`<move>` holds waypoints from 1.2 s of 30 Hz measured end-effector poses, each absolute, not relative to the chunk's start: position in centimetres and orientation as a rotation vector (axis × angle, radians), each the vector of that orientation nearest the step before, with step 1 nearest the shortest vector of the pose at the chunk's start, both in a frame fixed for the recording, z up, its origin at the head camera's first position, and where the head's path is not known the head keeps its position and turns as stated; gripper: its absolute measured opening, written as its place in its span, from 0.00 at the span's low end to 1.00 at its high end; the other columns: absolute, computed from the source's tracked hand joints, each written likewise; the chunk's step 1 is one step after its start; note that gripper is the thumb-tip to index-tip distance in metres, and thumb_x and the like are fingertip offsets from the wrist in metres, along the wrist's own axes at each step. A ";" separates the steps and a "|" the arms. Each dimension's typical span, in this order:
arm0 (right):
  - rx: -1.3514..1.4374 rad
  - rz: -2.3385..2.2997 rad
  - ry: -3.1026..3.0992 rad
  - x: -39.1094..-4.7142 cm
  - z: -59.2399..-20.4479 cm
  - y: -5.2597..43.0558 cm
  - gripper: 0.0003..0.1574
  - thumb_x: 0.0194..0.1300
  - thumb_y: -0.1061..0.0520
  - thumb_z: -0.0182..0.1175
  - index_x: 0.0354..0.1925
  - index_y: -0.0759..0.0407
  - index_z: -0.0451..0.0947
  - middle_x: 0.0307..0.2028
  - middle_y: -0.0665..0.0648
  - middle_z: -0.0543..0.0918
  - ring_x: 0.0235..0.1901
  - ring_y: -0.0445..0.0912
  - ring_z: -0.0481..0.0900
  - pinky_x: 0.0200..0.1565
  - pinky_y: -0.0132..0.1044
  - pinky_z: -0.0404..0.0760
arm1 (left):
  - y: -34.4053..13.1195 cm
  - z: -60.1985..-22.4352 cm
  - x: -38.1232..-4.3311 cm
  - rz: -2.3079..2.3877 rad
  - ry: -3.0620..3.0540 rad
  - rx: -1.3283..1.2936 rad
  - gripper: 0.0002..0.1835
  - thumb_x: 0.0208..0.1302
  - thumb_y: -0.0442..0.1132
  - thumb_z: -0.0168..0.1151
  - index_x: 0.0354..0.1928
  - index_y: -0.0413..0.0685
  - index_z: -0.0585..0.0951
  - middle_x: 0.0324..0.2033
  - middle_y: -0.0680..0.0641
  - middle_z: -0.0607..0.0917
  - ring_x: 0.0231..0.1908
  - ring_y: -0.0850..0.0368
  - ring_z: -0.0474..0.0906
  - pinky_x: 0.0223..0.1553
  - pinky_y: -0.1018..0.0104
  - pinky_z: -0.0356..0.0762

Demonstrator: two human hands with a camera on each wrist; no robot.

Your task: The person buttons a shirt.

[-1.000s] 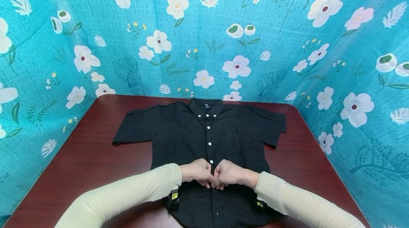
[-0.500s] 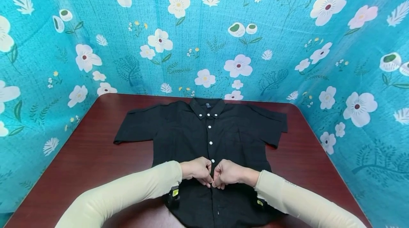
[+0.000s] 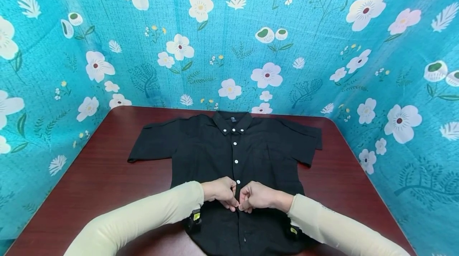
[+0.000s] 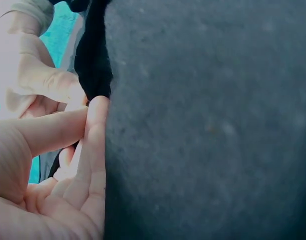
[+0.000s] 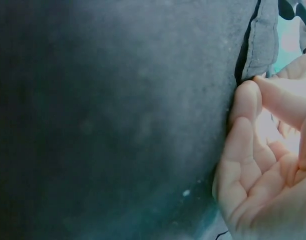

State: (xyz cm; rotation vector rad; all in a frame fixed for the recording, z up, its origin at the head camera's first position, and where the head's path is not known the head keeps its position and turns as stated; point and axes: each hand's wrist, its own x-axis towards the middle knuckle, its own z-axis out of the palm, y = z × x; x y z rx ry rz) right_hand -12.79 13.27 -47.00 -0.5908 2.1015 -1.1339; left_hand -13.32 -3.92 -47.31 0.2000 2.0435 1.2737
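Note:
A black short-sleeved button-up shirt lies spread front side up, its collar at the far end. White buttons run down the front, and the lowest one in sight, a button, sits just above the hands. My left hand pinches the shirt's front edge between thumb and forefinger. Right beside it, my right hand pinches the same front opening, fingertips nearly meeting. In the right wrist view, the stitched placket rises from the right hand's fingertips. Whatever button lies between the fingers is hidden.
The shirt rests on a dark red-brown wooden table with rounded far corners. A blue floral curtain hangs behind the table and along both sides. Small dark wrist cameras sit under the forearms.
Both hands stay at the same spot on the shirt front, with slight finger movement. The left fingers have loosened a little from a tighter curl. The shirt lies as before.

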 end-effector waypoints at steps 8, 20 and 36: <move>-0.563 -1.174 2.068 -12.8 -47.0 13.3 0.06 0.51 0.68 0.67 0.23 0.70 0.79 0.17 0.63 0.81 0.15 0.39 0.75 0.20 0.28 0.70 | -4.1 -46.9 -13.1 1.107 2.269 0.386 0.15 0.43 0.25 0.73 0.18 0.42 0.73 0.10 0.49 0.80 0.14 0.58 0.79 0.18 0.67 0.77; -0.411 -1.176 1.998 -13.1 -47.4 13.4 0.06 0.53 0.66 0.64 0.26 0.71 0.79 0.18 0.54 0.81 0.19 0.40 0.78 0.22 0.30 0.72 | -4.7 -47.4 -13.2 1.069 2.324 0.522 0.13 0.43 0.28 0.74 0.22 0.41 0.76 0.09 0.54 0.79 0.13 0.59 0.78 0.17 0.71 0.74; -0.374 -1.221 1.989 -13.0 -47.1 13.3 0.06 0.53 0.67 0.63 0.25 0.73 0.77 0.19 0.55 0.81 0.18 0.40 0.78 0.23 0.29 0.74 | -4.1 -46.8 -12.7 0.894 2.371 0.502 0.17 0.46 0.32 0.72 0.09 0.48 0.74 0.07 0.52 0.77 0.10 0.61 0.75 0.12 0.74 0.66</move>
